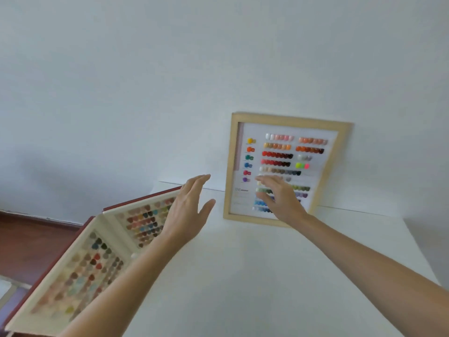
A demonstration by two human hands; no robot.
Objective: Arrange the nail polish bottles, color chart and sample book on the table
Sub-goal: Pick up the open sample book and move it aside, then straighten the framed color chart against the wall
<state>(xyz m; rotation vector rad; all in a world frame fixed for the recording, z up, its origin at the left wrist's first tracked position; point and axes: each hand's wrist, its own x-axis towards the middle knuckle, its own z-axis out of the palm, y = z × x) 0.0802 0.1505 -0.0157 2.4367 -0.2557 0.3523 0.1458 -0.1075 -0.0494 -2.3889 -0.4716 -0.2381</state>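
Both hands up over the white counter (pixel 267 276), arms coming in from 6–7 o'clock and 4–5 o'clock. Left hand (pixel 188 210) sits near centre of view, grip wide: fingers straight and together pointing to 1 o'clock, thumb splayed out to the right, holding nothing. Its lower edge overlaps the top-right corner of the sample book (pixel 92 259), but can't tell if it touches. Right hand (pixel 279 198) is at 3 o'clock of the left, just beside it w/ a gap between; grip also wide, fingers spread and relaxed pointing to 10–11 o'clock, nothing held. It's in front of the lower half of the color chart (pixel 284 166); contact w/ the chart not clear due to motion blur. Color chart = light wood frame w/ rows of coloured nail tips on white, standing at the back of the counter, at 1 o'clock from view centre, leaning on the white wall (pixel 170 81), slightly tilted. Sample book lies open at 7–8 o'clock, red cover, cream pages full of nail swatches, on the counter's left edge. Dark wood floor (pixel 31 244) shows at 9 o'clock, past the book.
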